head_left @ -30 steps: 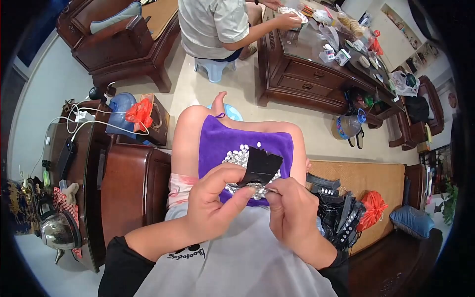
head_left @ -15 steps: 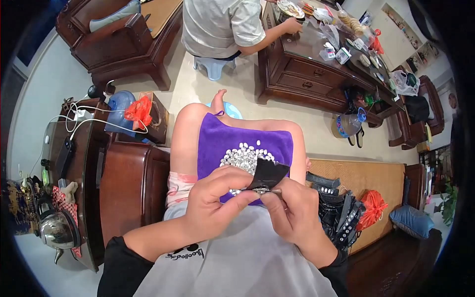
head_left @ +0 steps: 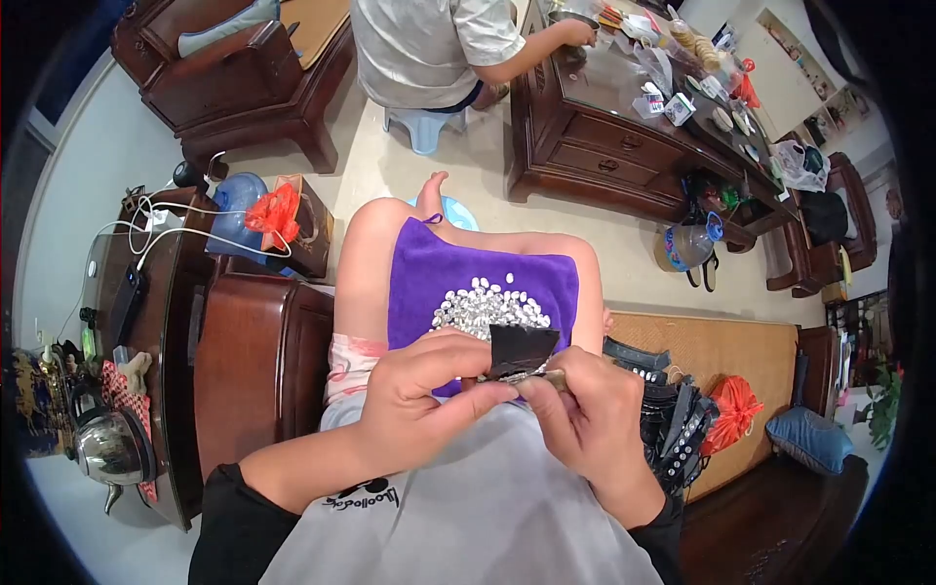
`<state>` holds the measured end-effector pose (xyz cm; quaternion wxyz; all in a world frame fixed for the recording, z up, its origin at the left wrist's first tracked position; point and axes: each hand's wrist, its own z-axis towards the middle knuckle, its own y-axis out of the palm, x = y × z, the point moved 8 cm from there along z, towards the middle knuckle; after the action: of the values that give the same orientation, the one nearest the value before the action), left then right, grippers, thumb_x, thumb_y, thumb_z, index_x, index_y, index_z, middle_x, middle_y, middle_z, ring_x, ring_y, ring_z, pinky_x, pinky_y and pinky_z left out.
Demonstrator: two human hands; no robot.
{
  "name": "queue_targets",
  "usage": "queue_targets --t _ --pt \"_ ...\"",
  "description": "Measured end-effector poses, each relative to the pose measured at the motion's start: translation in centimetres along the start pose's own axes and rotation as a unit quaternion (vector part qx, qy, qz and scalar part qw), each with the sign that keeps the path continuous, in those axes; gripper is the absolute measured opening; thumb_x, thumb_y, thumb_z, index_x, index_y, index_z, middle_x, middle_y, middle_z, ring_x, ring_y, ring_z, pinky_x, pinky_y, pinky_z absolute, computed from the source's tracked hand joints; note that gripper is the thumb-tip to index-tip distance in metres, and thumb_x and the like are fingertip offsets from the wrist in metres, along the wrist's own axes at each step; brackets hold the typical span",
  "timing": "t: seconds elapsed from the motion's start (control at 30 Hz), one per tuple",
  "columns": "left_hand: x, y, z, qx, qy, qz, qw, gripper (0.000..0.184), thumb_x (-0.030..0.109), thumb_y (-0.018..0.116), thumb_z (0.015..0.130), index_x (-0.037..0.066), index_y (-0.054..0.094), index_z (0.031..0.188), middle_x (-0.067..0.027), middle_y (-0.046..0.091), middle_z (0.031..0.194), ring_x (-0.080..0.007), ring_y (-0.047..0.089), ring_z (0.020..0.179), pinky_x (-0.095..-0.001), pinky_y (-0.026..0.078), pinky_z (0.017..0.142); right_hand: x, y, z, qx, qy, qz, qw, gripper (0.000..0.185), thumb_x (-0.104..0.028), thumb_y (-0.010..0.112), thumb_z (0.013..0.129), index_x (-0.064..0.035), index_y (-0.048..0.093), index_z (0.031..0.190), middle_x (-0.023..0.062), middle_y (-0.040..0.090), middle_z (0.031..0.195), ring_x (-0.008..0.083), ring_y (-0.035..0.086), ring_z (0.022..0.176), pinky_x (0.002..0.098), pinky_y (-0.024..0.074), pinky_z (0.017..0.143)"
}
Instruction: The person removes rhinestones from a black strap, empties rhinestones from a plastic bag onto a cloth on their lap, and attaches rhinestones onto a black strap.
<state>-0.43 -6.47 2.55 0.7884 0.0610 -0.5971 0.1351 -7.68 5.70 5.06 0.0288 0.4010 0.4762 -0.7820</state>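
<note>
Both hands meet in front of my lap, pinching a black strip (head_left: pixel 524 346) that looks like leather or stiff fabric. Its upper part stands up above the fingers, and small silvery pieces glint along its lower edge. My left hand (head_left: pixel 429 390) is closed on the strip's left side, with thumb tip close to the right thumb. On the other side, my right hand (head_left: pixel 590 405) grips it between thumb and bent fingers. Beyond the hands, a heap of shiny silver rhinestones (head_left: pixel 483 304) lies on a purple cloth (head_left: pixel 414 283) spread over my thighs.
Several black strips with silvery studs (head_left: pixel 673 414) lie on a woven bench mat (head_left: pixel 624 331) at my right, beside a red plastic bag (head_left: pixel 733 414). Ahead, another person (head_left: pixel 429 49) sits on a stool (head_left: pixel 421 132) by a cluttered wooden table (head_left: pixel 604 107). A kettle (head_left: pixel 109 448) stands at left.
The black strip has turned a little and shifted slightly left and down between my fingers. My right hand has moved slightly right. The person ahead has leaned, with the arm further along the table.
</note>
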Motion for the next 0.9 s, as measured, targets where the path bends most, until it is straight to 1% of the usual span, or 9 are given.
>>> queue_targets --t 0.13,0.2,0.27,0.3,0.43,0.8,0.9 --pt "-0.3 0.1 -0.2 0.024 0.007 -0.032 0.999 0.014 -0.004 0.067 0.076 -0.001 0.063 0.089 -0.0076 0.061 0.086 -0.0159 0.051 0.07 -0.0251 0.043 0.062 0.1 0.3 -0.2 -0.011 0.006 0.003 1.0 0.011 -0.013 0.063 0.085 -0.0035 0.058 0.084 0.0062 0.055 0.061 0.0189 0.048 0.047 0.0284 0.0387 0.045" --pt "-0.4 0.0 -0.3 0.04 0.008 -0.023 0.999 0.014 -0.005 0.066 0.076 -0.001 0.062 0.089 -0.0073 0.061 0.085 -0.0157 0.05 0.068 -0.0249 0.042 0.061 0.4 0.2 -0.4 0.026 0.032 0.124 0.991 0.01 -0.011 0.062 0.086 -0.0025 0.058 0.089 0.0067 0.057 0.066 0.0181 0.048 0.05 0.0276 0.0393 0.047" --pt "-0.4 -0.3 -0.4 0.057 0.008 -0.013 0.998 0.014 -0.005 0.065 0.077 -0.001 0.061 0.09 -0.0071 0.06 0.084 -0.0154 0.048 0.066 -0.0247 0.041 0.06 1.0 0.3 -0.7 0.061 0.057 0.245 0.966 0.011 -0.009 0.062 0.087 -0.0015 0.057 0.094 0.0071 0.058 0.071 0.0173 0.049 0.053 0.0269 0.0399 0.049" --pt "-0.4 -0.2 -0.4 0.056 0.008 -0.013 0.998 0.014 -0.005 0.065 0.077 -0.001 0.061 0.09 -0.0071 0.06 0.084 -0.0154 0.048 0.066 -0.0247 0.041 0.06 1.0 0.4 -0.7 0.062 0.057 0.246 0.966 0.011 -0.009 0.062 0.087 -0.0015 0.057 0.094 0.0071 0.058 0.071 0.0173 0.049 0.053 0.0269 0.0399 0.049" --pt "0.2 -0.2 -0.2 0.06 0.042 0.005 0.997 0.014 -0.006 0.064 0.076 -0.001 0.061 0.09 -0.0068 0.06 0.082 -0.0152 0.048 0.066 -0.0238 0.04 0.06 0.2 1.0 -0.5 0.027 0.006 0.226 0.974 0.015 -0.004 0.06 0.087 0.0001 0.056 0.1 0.0082 0.058 0.079 0.0164 0.049 0.058 0.0258 0.0397 0.052" --pt "0.8 -0.1 0.0 0.046 0.062 0.032 0.996 0.015 -0.005 0.064 0.075 -0.002 0.061 0.09 -0.0069 0.059 0.08 -0.0161 0.047 0.065 -0.0243 0.04 0.06 0.1 1.0 -0.6 0.044 0.019 0.207 0.977 0.013 0.0 0.062 0.083 0.0001 0.057 0.095 0.0093 0.059 0.08 0.0173 0.049 0.059 0.0265 0.0403 0.053" --pt "0.8 -0.2 -0.1 0.049 0.063 0.052 0.995 0.012 -0.005 0.063 0.079 -0.002 0.061 0.091 -0.0058 0.059 0.08 -0.014 0.048 0.066 -0.0227 0.041 0.06 -0.2 1.0 -0.5 0.045 0.022 0.164 0.985 0.015 0.001 0.064 0.081 0.0002 0.058 0.094 0.0093 0.059 0.081 0.0181 0.05 0.06 0.0266 0.0411 0.054"
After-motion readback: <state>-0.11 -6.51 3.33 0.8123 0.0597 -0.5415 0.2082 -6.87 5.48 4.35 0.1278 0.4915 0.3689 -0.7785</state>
